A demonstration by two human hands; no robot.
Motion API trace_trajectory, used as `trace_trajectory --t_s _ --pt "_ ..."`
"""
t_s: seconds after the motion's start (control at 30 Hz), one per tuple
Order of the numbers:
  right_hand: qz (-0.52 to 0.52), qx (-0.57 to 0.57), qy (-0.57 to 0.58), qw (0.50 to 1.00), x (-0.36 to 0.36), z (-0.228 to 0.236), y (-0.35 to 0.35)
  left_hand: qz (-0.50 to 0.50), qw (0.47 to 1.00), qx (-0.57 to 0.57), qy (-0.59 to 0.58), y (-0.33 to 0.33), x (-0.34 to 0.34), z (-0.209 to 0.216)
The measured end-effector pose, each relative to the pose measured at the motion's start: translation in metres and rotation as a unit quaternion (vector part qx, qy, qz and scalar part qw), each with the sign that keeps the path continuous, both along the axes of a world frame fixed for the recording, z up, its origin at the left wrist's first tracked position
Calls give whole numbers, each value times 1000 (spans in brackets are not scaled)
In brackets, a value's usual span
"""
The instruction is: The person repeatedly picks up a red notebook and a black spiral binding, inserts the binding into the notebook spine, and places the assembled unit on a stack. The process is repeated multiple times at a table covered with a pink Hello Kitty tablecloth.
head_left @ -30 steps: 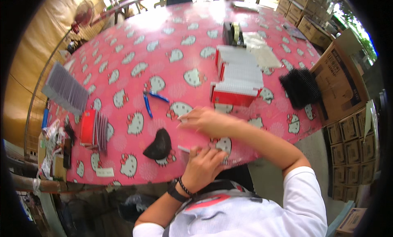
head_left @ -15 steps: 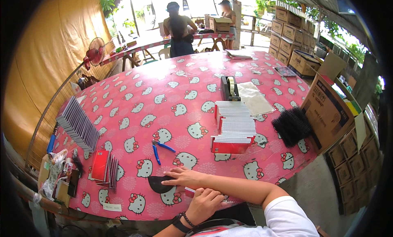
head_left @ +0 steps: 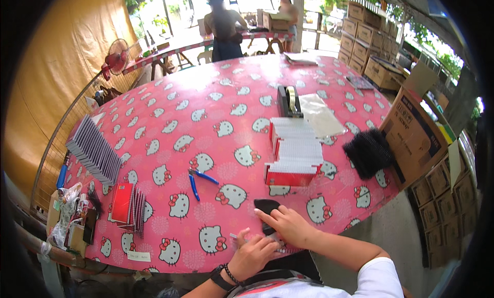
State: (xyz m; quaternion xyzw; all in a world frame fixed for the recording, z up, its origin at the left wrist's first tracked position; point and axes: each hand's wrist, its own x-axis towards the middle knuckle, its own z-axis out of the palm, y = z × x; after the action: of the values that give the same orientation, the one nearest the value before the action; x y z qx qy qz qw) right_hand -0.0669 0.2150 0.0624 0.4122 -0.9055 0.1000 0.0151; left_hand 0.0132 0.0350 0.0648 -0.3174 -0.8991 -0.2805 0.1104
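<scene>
At the near table edge, my left hand [head_left: 254, 254] presses down with bent fingers on a small notebook, mostly hidden; a thin white edge shows by the fingertips. Wire coils show faintly under my right wrist. My right hand [head_left: 288, 223] has its fingers closed over a black half-round piece [head_left: 266, 207] on the table, just right of my left hand. Blue-handled pliers [head_left: 195, 182] lie with handles apart, farther left. Ahead of my right hand stands a row of notebooks [head_left: 296, 151] with white page edges and a red cover in front.
At left are a leaning notebook stack [head_left: 92, 149], red spiral notebooks [head_left: 127, 205] and a box of odds and ends [head_left: 74, 221]. Beyond the row is a tape dispenser [head_left: 289, 101] with plastic sleeves [head_left: 319, 115]. Black coils [head_left: 368, 153] lie beside an open carton [head_left: 414, 138].
My right hand has slid to the right with the black piece, from left of my left hand to its right. My left hand stays near the edge, its fingers slightly more spread.
</scene>
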Motion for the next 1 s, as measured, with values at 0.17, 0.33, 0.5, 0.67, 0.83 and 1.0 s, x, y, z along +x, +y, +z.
trace_trajectory --t_s 0.17,0.33,0.5,0.67,0.83,1.0 --pt "56 -74 -15 996 -21 -9 -7 8 1000 22 0 -2 0 -2" --pt "30 -154 -77 985 -31 -24 -9 17 1000 5 7 0 -3 -2" --pt "-25 -263 -110 958 -27 -26 5 56 998 -8 29 -19 -15 0" --pt "128 -468 -561 671 -6 5 39 112 993 -17 34 -35 -14 -6" --pt "-31 -340 -335 878 -3 7 26 114 992 39 46 -29 -18 -13" --pt "-50 -212 -268 938 -17 9 19 133 989 38 45 -34 -17 -14"
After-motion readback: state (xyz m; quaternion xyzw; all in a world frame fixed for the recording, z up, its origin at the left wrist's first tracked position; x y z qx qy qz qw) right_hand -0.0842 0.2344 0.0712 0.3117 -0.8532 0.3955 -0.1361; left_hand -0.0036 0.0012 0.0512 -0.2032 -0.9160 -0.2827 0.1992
